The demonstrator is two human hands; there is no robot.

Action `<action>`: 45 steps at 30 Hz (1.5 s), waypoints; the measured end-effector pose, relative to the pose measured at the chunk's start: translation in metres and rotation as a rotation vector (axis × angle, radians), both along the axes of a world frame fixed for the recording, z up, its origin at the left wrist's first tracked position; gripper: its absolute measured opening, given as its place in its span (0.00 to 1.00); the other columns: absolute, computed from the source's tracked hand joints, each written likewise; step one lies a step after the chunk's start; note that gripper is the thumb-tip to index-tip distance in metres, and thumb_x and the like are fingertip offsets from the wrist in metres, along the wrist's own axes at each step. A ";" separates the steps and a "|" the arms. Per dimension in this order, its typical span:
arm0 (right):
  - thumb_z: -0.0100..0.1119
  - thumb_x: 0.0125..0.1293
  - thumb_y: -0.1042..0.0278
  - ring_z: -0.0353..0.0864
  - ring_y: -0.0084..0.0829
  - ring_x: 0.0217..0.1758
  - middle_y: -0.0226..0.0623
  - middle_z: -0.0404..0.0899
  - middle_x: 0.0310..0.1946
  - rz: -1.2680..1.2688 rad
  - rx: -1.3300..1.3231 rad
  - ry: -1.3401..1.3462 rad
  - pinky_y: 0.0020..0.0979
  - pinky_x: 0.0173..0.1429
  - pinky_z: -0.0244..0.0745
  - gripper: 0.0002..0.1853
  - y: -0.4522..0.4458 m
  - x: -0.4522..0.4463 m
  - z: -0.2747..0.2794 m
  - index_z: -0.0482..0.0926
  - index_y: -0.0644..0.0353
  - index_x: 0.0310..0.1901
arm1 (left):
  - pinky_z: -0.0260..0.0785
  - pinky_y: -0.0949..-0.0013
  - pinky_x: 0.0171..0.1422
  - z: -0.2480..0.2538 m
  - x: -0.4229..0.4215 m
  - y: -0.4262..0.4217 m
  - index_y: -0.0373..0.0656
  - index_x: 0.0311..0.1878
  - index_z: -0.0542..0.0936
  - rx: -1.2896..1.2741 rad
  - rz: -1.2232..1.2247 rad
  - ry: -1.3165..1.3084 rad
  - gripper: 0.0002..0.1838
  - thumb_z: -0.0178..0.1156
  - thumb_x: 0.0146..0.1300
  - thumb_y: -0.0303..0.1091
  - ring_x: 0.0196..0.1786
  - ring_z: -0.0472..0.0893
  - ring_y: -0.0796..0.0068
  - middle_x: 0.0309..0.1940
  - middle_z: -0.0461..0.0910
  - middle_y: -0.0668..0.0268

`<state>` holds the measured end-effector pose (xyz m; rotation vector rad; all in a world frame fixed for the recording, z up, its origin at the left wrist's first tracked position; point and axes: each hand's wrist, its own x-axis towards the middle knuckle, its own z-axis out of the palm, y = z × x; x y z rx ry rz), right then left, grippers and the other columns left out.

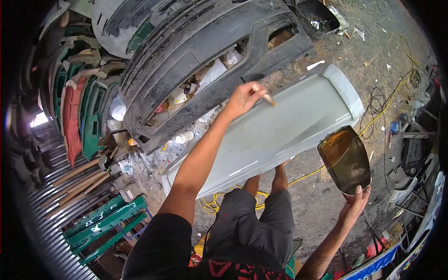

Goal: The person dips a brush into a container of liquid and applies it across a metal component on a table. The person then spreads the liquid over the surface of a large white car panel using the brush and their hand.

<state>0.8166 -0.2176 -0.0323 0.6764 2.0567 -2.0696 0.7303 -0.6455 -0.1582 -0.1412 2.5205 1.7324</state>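
Note:
In my left hand (242, 99) is a small brush (269, 98), its handle pinched between closed fingers. The brown-tipped end is over the far side of a long pale grey panel (280, 128), which looks like a car body part; whether the bristles touch it I cannot tell. My right hand (358, 199) grips the near rim of a shallow tray-like container (346, 168). Brown, glossy liquid or residue shows inside this tilted container, held beside the panel's right end.
A large dark bumper (205, 46) lies beyond the panel, with litter in its openings. Green and red bumpers (74, 116) are stacked at left. A yellow cable (303, 176) crosses the floor near my legs. A black bin (318, 18) stands at the top.

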 end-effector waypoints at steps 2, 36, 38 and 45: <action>0.57 0.68 0.62 0.73 0.30 0.56 0.39 0.69 0.56 -0.020 0.010 0.014 0.30 0.57 0.70 0.27 -0.001 -0.005 0.001 0.62 0.64 0.63 | 0.68 0.74 0.39 -0.002 0.044 -0.016 0.39 0.42 0.81 0.098 0.125 -0.046 0.10 0.59 0.69 0.37 0.33 0.74 0.82 0.30 0.79 0.71; 0.59 0.65 0.55 0.68 0.33 0.61 0.44 0.68 0.59 0.030 0.004 0.027 0.34 0.66 0.62 0.36 0.061 -0.068 0.004 0.57 0.68 0.67 | 0.65 0.74 0.33 0.010 -0.141 0.094 0.38 0.40 0.81 0.034 0.058 0.045 0.11 0.61 0.67 0.37 0.28 0.72 0.86 0.25 0.78 0.71; 0.57 0.66 0.54 0.70 0.34 0.61 0.44 0.67 0.60 0.029 0.033 0.015 0.34 0.63 0.66 0.35 0.064 -0.068 0.001 0.59 0.67 0.67 | 0.67 0.75 0.37 0.006 -0.112 0.082 0.39 0.43 0.81 0.064 0.093 -0.024 0.10 0.60 0.68 0.36 0.32 0.73 0.85 0.31 0.80 0.71; 0.60 0.64 0.56 0.71 0.33 0.58 0.42 0.70 0.57 0.058 -0.011 0.027 0.33 0.64 0.64 0.32 0.063 -0.078 -0.003 0.61 0.67 0.63 | 0.71 0.73 0.44 -0.007 0.012 0.011 0.38 0.43 0.80 -0.024 0.240 -0.157 0.12 0.60 0.68 0.38 0.38 0.77 0.81 0.35 0.82 0.69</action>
